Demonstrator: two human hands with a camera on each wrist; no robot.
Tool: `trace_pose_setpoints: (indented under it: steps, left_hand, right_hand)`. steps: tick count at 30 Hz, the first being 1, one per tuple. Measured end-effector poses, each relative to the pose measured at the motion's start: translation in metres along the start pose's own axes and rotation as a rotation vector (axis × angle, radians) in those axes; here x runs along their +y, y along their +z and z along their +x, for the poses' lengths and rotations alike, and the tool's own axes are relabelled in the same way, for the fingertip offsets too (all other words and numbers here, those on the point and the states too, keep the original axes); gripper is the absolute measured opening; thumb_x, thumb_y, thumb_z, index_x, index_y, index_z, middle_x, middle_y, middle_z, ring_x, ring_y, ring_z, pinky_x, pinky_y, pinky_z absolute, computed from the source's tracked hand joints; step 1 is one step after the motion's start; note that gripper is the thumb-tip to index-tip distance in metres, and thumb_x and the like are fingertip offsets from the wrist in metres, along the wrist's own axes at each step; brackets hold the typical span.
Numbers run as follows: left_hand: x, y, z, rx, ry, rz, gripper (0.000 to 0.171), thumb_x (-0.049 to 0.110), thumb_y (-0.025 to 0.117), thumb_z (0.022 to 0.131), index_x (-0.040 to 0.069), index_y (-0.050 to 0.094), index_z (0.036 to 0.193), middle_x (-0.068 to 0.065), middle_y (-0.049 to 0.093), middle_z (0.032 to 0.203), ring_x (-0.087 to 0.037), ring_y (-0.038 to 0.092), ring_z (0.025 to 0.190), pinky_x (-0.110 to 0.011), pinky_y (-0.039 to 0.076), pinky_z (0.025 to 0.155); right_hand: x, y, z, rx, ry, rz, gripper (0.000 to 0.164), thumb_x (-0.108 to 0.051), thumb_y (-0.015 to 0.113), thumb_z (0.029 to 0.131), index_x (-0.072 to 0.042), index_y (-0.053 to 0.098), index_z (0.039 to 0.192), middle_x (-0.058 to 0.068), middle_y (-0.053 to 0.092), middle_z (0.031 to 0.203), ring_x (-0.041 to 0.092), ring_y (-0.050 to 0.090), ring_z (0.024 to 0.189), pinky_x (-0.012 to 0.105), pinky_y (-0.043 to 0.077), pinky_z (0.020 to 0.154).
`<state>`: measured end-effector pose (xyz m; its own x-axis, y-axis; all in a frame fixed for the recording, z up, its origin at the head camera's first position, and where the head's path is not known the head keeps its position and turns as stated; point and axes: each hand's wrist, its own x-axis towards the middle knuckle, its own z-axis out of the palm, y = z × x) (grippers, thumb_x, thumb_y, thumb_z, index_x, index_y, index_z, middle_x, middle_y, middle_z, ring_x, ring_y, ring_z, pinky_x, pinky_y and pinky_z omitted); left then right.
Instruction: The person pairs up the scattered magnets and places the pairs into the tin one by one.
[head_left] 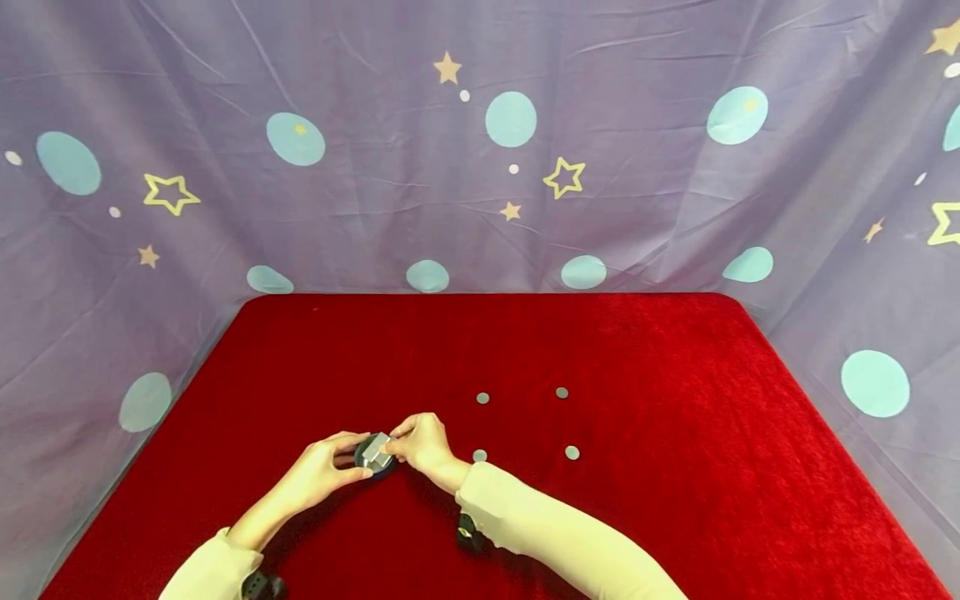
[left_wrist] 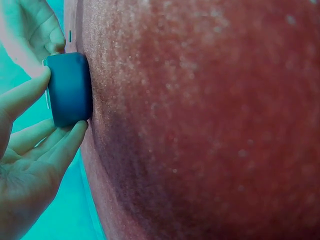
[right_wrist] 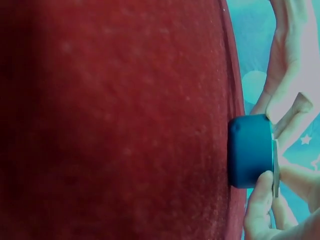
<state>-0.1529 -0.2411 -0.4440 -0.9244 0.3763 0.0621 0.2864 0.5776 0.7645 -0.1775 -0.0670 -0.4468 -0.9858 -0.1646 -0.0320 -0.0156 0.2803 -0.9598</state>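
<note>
A round, dark, short cylinder (right_wrist: 250, 150) stands on the red cloth at the front left, a flat silver rectangular plate (head_left: 375, 450) on its top. My left hand (head_left: 318, 475) grips the cylinder's side, thumb on the near side and fingers on the far side. From the right, my right hand (head_left: 426, 446) pinches the plate's edge between thumb and fingers. In the right wrist view the plate shows edge-on, and that thumb also meets the cylinder's rim. What exactly the cylinder is, I cannot tell.
Several small grey discs lie on the red cloth (head_left: 660, 500) right of the hands, among them a far-left disc (head_left: 483, 398), a far-right disc (head_left: 562, 392) and a near-right disc (head_left: 572, 452). A disc (head_left: 480, 456) sits close to the right wrist. A patterned purple curtain (head_left: 390, 208) surrounds the table.
</note>
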Motion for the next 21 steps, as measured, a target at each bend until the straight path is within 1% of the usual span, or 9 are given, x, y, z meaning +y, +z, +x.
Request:
trace_pose_setpoints:
  steps: [4, 8, 12, 14, 15, 17, 19, 21]
  left_hand:
    - [0.002, -0.001, 0.000, -0.008, -0.011, 0.008, 0.053, 0.012, 0.070, 0.074, -0.014, 0.049, 0.115, -0.024, 0.053, 0.109, -0.035, 0.058, 0.094, -0.029, 0.050, 0.076]
    - [0.005, -0.003, -0.001, -0.009, -0.017, -0.001, 0.053, 0.012, 0.070, 0.074, -0.014, 0.049, 0.116, -0.023, 0.053, 0.109, -0.035, 0.058, 0.094, -0.030, 0.050, 0.077]
    - [0.005, -0.003, -0.001, -0.021, -0.022, -0.024, 0.054, 0.013, 0.070, 0.075, -0.014, 0.048, 0.117, -0.023, 0.052, 0.110, -0.036, 0.057, 0.096, -0.030, 0.049, 0.079]
    - [0.004, -0.001, -0.002, -0.026, -0.023, -0.031, 0.054, 0.014, 0.070, 0.075, -0.013, 0.047, 0.117, -0.023, 0.052, 0.111, -0.036, 0.056, 0.097, -0.030, 0.049, 0.079]
    - [0.004, -0.001, -0.002, -0.025, -0.028, -0.034, 0.055, 0.014, 0.070, 0.075, -0.013, 0.047, 0.117, -0.023, 0.052, 0.111, -0.036, 0.056, 0.097, -0.030, 0.049, 0.079]
    - [0.003, -0.001, -0.003, -0.026, -0.034, -0.030, 0.055, 0.014, 0.070, 0.075, -0.012, 0.048, 0.117, -0.022, 0.052, 0.112, -0.036, 0.056, 0.097, -0.030, 0.049, 0.079]
    - [0.003, -0.002, -0.003, -0.022, -0.035, -0.022, 0.055, 0.015, 0.070, 0.075, -0.012, 0.048, 0.117, -0.023, 0.052, 0.111, -0.036, 0.057, 0.096, -0.030, 0.049, 0.078]
    - [0.004, -0.003, -0.003, -0.021, -0.036, -0.015, 0.055, 0.016, 0.070, 0.075, -0.013, 0.048, 0.117, -0.023, 0.052, 0.111, -0.036, 0.057, 0.096, -0.030, 0.050, 0.078]
  right_hand:
    - [-0.001, 0.000, 0.003, 0.015, -0.023, -0.083, 0.011, -0.001, 0.077, 0.062, 0.002, 0.068, 0.068, 0.004, 0.064, 0.062, 0.003, 0.052, 0.051, 0.015, 0.045, 0.048]
    - [-0.001, 0.002, 0.004, 0.022, -0.051, -0.143, 0.012, -0.003, 0.078, 0.061, 0.000, 0.068, 0.066, 0.002, 0.064, 0.066, 0.005, 0.053, 0.060, 0.016, 0.044, 0.055]
    - [0.002, 0.006, 0.004, 0.041, -0.074, -0.208, 0.015, -0.004, 0.079, 0.059, -0.001, 0.066, 0.066, 0.002, 0.063, 0.065, 0.008, 0.053, 0.060, 0.017, 0.044, 0.056]
    - [0.004, 0.006, 0.005, 0.028, -0.067, -0.227, 0.016, -0.005, 0.079, 0.057, -0.001, 0.066, 0.066, 0.002, 0.063, 0.065, 0.007, 0.052, 0.060, 0.016, 0.043, 0.056]
    - [0.003, 0.005, 0.005, 0.012, -0.058, -0.222, 0.016, -0.004, 0.079, 0.057, -0.001, 0.067, 0.066, 0.002, 0.064, 0.066, 0.007, 0.053, 0.061, 0.016, 0.043, 0.057]
    - [0.003, 0.002, 0.007, -0.037, -0.031, -0.173, 0.016, -0.004, 0.080, 0.058, 0.001, 0.068, 0.068, 0.004, 0.065, 0.068, 0.006, 0.053, 0.062, 0.016, 0.044, 0.057]
    - [0.003, -0.001, 0.008, -0.102, 0.017, -0.094, 0.016, -0.003, 0.078, 0.061, 0.003, 0.068, 0.071, 0.005, 0.065, 0.071, 0.006, 0.055, 0.063, 0.016, 0.046, 0.057]
    - [0.002, -0.004, 0.010, -0.158, 0.064, -0.005, 0.016, -0.004, 0.076, 0.066, 0.005, 0.068, 0.076, 0.007, 0.066, 0.074, 0.009, 0.059, 0.066, 0.018, 0.049, 0.059]
